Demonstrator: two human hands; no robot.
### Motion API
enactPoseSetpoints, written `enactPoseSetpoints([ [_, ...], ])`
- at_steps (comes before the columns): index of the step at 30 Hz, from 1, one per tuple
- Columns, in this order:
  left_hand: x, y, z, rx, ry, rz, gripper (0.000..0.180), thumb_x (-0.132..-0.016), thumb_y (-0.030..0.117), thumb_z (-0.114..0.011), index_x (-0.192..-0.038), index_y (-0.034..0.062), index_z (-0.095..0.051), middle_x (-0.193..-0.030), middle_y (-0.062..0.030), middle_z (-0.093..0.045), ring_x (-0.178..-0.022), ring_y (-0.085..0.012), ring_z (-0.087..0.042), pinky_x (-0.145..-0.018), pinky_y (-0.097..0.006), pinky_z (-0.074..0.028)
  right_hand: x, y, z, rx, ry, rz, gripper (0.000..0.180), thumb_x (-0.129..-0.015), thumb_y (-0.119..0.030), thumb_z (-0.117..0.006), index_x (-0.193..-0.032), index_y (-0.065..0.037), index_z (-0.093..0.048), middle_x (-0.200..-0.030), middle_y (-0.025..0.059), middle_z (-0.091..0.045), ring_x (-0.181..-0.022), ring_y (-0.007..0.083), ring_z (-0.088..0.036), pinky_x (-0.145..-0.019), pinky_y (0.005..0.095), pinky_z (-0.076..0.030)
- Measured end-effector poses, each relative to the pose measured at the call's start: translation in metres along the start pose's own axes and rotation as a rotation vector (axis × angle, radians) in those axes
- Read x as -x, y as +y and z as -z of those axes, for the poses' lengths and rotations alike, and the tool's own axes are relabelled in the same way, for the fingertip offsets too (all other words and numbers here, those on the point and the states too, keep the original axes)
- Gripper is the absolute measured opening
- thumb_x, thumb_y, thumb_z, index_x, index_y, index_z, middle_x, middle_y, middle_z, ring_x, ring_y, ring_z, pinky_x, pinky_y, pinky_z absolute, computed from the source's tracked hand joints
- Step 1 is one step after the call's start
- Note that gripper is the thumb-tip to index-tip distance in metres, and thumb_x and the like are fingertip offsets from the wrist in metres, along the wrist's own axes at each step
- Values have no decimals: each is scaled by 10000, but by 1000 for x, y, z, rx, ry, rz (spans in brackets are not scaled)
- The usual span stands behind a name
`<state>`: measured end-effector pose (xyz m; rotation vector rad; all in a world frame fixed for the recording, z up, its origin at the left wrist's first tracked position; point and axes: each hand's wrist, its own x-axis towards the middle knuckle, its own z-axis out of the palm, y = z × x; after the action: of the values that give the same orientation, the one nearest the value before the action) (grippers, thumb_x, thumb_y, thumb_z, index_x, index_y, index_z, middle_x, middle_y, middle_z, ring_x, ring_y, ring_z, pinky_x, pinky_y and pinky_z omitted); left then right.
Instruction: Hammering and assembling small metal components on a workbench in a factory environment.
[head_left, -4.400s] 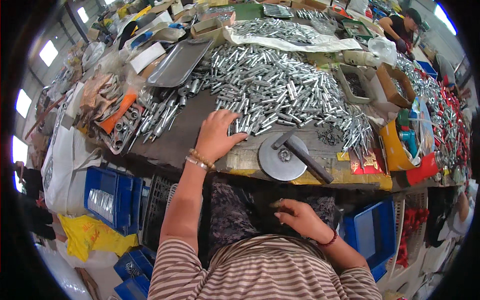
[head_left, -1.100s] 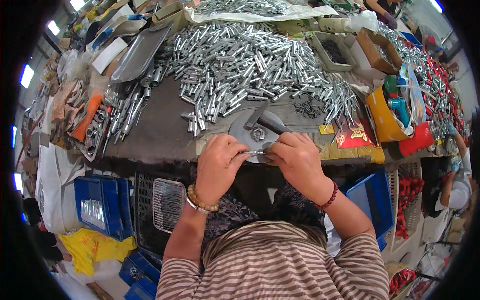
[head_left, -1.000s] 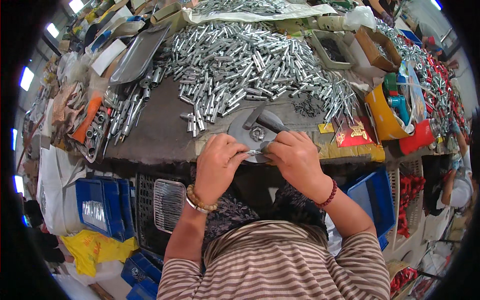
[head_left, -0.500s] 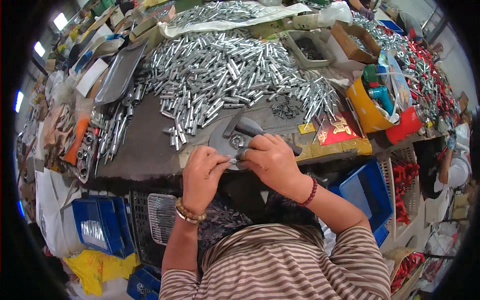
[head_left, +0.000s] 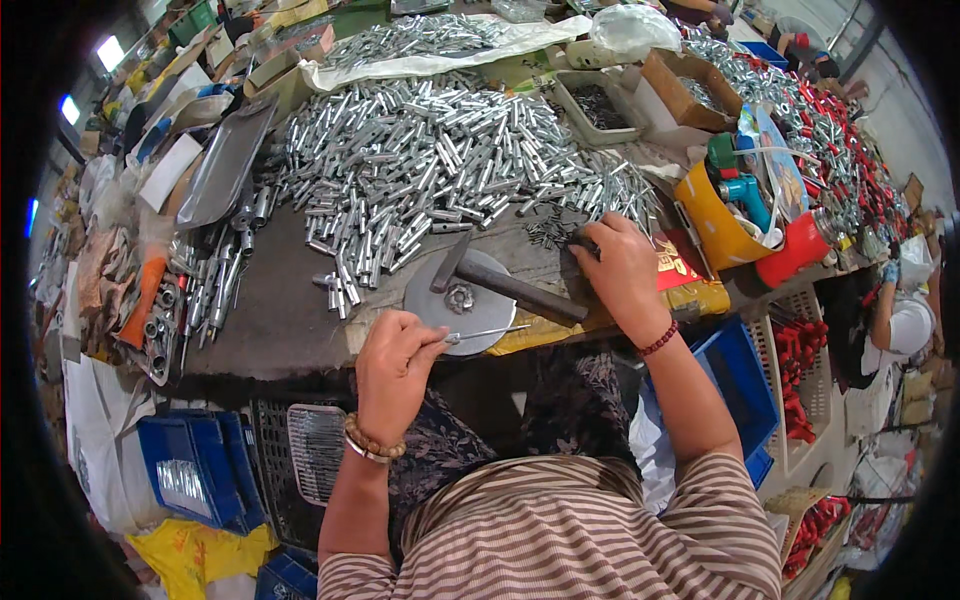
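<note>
My left hand (head_left: 394, 360) is closed in a pinch on a slim metal rod (head_left: 490, 332), which points right over the front of a round grey metal plate (head_left: 425, 290). A hammer (head_left: 520, 290) lies across that plate, its dark handle toward the right. Beside the hammer head sits a small lumpy metal piece (head_left: 459, 298) at the plate's middle. My right hand (head_left: 625, 270) reaches to the edge of a little heap of short dark pins (head_left: 546, 226). Its thumb and fingertips are drawn together there; what lies between them is too small to make out.
A big pile of silvery metal tubes (head_left: 400, 170) covers the bench's middle. At right stand a yellow container (head_left: 715, 215) and a red cylinder (head_left: 795, 250). A grey tray (head_left: 598, 105) of dark parts sits behind. Blue bins (head_left: 190, 460) flank my legs.
My right hand has left the left hand and moved right and away to the dark pins. The rod in my left hand and the hammer are now uncovered.
</note>
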<state>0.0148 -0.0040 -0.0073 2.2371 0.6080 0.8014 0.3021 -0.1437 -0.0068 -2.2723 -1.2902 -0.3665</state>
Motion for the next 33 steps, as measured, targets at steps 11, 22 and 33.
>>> enactPoseSetpoints([
  [11,18,-27,-33,-94,46,-195,146,-889,200,-689,-888,63,-639,-941,-136,-554,-931,-335,-608,-811,-456,-502,12,78,-42,-22,-301,-96,374,-884,-61,-733,-1248,6,-677,-1324,266,-642,-1245,431,-606,-1068,488,-483],
  [22,16,-30,-32,1,100,-123,145,-849,242,-751,-904,116,-705,-1004,-80,-550,-1029,-284,-573,-854,-450,-467,-3,73,-45,384,-43,381,499,-986,-298,-713,-1359,25,-644,-1175,220,-743,-1012,384,-706,-900,480,-557],
  [33,13,-30,-39,12,109,-131,146,-828,223,-770,-855,101,-693,-999,-86,-551,-1034,-289,-571,-873,-446,-470,5,-27,-2,185,-130,273,463,-983,-163,-661,-1439,-94,-620,-1185,189,-751,-939,328,-733,-806,411,-581],
])
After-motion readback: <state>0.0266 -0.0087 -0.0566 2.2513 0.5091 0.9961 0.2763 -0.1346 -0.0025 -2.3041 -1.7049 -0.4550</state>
